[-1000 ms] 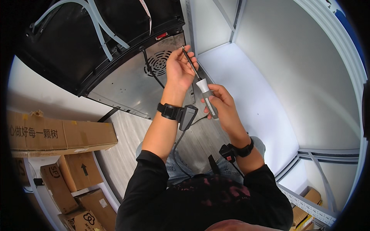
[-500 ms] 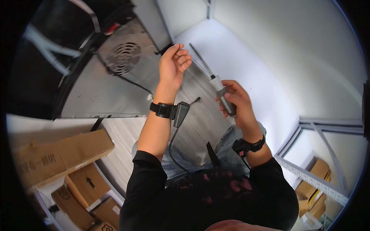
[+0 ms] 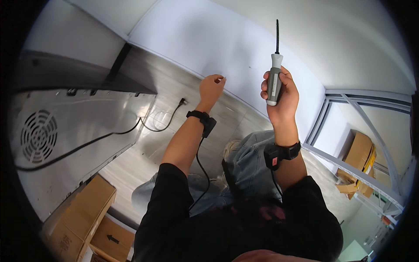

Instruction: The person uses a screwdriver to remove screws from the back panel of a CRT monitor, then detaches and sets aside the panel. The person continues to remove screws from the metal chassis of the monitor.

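Observation:
My right hand (image 3: 283, 94) is wrapped round the grey handle of a screwdriver (image 3: 274, 83), its thin dark shaft pointing up and away from me. My left hand (image 3: 212, 91) is held over the floor near the white wall, its fingers curled in and the thumb near the fingertips. Whatever may be between those fingers is too small to make out. To the left stands a metal appliance panel (image 3: 87, 120) with a round slotted vent (image 3: 39, 136). From it a black power cord (image 3: 111, 134) runs out to a plug (image 3: 182, 101) on the floor, short of my left hand.
Cardboard boxes (image 3: 80, 218) lie at the lower left, beside the panel. On the right is a grey metal rack frame (image 3: 349, 161), with more cartons (image 3: 360, 153) behind it. The white wall (image 3: 187, 39) closes off the far side. Both wrists carry black strapped devices with cables.
My view has swung right, so the appliance sits farther left and the plug shows more clearly. The screwdriver has risen and now points more upright. My left hand has turned, fingers still curled.

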A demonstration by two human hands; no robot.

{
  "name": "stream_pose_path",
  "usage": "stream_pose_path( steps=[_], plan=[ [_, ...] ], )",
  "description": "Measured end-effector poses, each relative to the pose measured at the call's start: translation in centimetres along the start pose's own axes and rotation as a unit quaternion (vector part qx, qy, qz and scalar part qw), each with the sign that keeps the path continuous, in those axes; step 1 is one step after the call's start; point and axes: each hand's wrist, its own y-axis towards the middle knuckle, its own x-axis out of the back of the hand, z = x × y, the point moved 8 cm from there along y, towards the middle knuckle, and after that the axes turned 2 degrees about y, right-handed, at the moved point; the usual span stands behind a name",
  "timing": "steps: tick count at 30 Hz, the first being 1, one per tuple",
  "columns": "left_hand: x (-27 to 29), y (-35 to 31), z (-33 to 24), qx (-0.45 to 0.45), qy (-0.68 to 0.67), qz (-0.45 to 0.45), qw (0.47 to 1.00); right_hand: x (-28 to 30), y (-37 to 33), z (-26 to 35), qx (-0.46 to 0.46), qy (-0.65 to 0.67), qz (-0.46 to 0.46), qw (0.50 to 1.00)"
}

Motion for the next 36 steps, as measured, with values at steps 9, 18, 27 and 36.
stream_pose_path(
  steps=[9, 18, 27, 36],
  plan=[
    [-5.7, 1.9, 0.8, -0.229, 0.199, -0.159, 0.940, 1.4, 0.2, -0.5, 0.017, 0.055, -0.017, 0.998],
    [-6.4, 1.6, 0.1, -0.266, 0.194, -0.178, 0.927, 1.1, 0.9, -1.0, 0.000, 0.058, 0.001, 0.998],
    [-4.6, 1.7, 0.1, -0.228, 0.078, -0.087, 0.967, -0.3, 1.3, -1.9, -0.020, 0.038, 0.003, 0.999],
    [11.2, -3.7, 1.1, -0.090, -0.157, -0.060, 0.982, -8.3, -1.6, -7.3, -0.094, -0.053, 0.221, 0.969]
  ],
)
